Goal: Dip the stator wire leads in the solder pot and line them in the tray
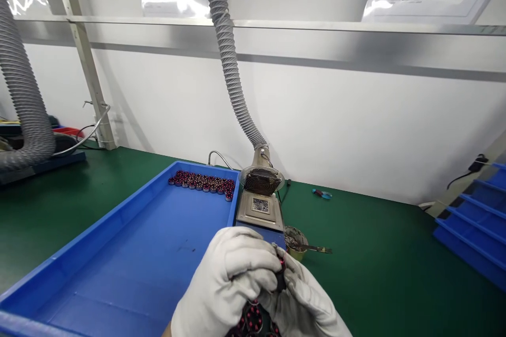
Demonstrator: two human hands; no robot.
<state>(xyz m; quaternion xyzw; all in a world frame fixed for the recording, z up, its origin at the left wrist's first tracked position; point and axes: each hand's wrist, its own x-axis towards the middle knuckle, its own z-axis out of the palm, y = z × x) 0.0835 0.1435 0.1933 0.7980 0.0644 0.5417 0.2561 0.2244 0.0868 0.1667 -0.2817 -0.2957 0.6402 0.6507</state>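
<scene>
**Gloved hands pinch a small coil at the tray's edge**

On the green table (375, 274) a blue tray (130, 253) holds a row of coils (201, 181) at its far end. The left hand (227, 279) and right hand (304, 297), each grip closed, pinch one coil (280, 274) between the fingertips, above more coils below. Beyond stands a solder pot (261, 208).
</scene>
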